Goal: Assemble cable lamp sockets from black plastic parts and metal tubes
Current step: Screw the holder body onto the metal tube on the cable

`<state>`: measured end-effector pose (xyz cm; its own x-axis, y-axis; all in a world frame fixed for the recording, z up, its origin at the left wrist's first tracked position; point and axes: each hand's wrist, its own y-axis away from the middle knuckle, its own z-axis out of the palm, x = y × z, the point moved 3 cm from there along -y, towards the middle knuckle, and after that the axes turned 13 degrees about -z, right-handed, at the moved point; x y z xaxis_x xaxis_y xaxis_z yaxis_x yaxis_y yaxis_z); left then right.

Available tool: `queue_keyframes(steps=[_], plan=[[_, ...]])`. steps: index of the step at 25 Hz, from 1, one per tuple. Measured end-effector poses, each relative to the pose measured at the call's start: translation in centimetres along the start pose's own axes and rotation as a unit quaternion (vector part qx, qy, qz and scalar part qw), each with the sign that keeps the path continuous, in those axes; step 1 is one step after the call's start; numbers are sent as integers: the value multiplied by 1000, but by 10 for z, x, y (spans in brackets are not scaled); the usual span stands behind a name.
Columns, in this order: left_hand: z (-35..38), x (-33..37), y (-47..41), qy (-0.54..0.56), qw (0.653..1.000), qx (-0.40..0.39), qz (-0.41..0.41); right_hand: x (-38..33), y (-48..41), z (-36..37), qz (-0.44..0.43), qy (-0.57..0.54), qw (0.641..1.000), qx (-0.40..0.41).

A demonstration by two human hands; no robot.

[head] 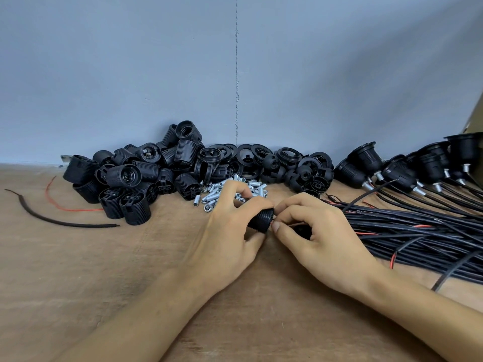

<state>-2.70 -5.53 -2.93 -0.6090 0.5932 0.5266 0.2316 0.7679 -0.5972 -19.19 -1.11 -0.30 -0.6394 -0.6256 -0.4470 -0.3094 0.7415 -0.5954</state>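
Over the wooden table (104,270), left hand (227,231) clasps the threaded socket (261,220), right hand (318,231) pinching wire (294,224) at its end.

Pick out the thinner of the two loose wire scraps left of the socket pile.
The red wire, curving beside the socket pile; the dark cable is thicker and lies nearer the camera.

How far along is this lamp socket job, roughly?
Early going, I'd guess. Done: a row of finished sockets on cables at far right. In hand: the left hand grips a threaded socket body while the right hand pinches at its end. Left: a big pile of black parts, loose metal tubes and a thick cable bundle.
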Motion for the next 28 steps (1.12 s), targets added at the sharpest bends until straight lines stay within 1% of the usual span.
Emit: queue_keyframes(steps=[4, 9, 13, 18, 28], plan=[[2, -5, -2, 9, 1000, -10, -20, 4, -2, -2, -10, -5, 1000, -7], [2, -1, -4, 1, 1000, -20, -19, 6, 0, -2, -52, 47, 997, -10], [4, -4, -4, -7, 999, -37, -15, 7, 1, 0, -78, 99, 991, -36], [5, -2, -2, -12, 999, -48, -17, 4, 1, 1, -68, 110, 991, -45], [5, 3, -1, -2, 998, -62, -1, 2, 3, 2, -40, 89, 995, -22]])
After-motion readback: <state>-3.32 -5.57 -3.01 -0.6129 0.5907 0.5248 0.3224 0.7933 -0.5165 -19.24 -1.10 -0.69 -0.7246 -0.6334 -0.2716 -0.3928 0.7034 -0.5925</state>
